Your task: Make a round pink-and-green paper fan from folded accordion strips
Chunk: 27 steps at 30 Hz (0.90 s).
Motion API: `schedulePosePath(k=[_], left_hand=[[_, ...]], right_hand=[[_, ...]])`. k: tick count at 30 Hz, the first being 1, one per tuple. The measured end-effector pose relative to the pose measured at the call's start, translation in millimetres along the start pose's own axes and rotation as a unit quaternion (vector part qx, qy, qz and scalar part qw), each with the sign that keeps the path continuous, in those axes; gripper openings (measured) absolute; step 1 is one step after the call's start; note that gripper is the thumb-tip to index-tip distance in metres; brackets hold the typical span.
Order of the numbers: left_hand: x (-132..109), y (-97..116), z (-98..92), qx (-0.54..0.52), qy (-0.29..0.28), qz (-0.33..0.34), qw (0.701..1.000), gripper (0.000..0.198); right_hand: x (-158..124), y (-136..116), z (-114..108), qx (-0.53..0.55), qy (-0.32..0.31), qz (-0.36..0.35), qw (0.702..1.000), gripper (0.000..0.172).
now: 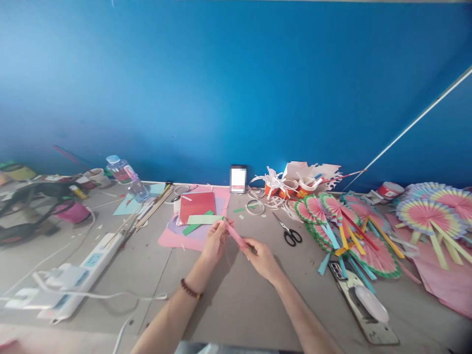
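A narrow pink paper strip, with a bit of green at its far end, spans the space between my two hands above the table. My left hand pinches the strip's far end, and my right hand has its fingers closed on the near end. Just beyond the left hand lie a pale green paper strip, dark green strips and a red paper square on pink sheets. Black-handled scissors rest to the right of my hands.
Folded paper fans and a phone lie at the right. Paper cups and a small screen stand by the blue wall. At the left are a plastic bottle, wooden sticks and a power strip with cables.
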State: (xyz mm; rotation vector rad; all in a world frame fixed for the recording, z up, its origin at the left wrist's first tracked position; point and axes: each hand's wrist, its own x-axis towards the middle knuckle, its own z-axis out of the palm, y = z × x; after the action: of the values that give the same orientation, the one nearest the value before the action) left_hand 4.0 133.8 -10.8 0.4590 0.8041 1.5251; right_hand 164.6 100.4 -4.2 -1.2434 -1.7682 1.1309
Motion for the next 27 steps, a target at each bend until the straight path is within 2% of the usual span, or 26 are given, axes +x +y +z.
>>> schedulePosePath(k=[4,8,15,18,23,27], left_hand=[[2,0,-2.8,-0.007,0.006,-0.003,1.0,0.027],[2,4,-4.4,-0.017,-0.002,0.005,1.0,0.023],[8,7,-7.3,-0.052,0.026,-0.003,0.998,0.021],[8,7,-6.8,-0.063,0.031,-0.014,0.997,0.018],[6,10,-4.0,-0.075,0.025,-0.018,0.997,0.016],[4,11,-1.9,-0.07,0.024,-0.013,0.997,0.015]], right_hand=[[-2,-4,0,0.017,-0.017,-0.009,1.0,0.028],[-4,-4,-1,0.028,-0.032,-0.011,0.999,0.04],[1,8,3,0.158,-0.073,0.067,0.982,0.034],[2,11,5,0.151,-0.045,0.069,0.985,0.031],[4,14,5,0.07,0.052,0.009,0.996,0.025],[4,14,4,0.018,0.05,0.021,0.998,0.029]])
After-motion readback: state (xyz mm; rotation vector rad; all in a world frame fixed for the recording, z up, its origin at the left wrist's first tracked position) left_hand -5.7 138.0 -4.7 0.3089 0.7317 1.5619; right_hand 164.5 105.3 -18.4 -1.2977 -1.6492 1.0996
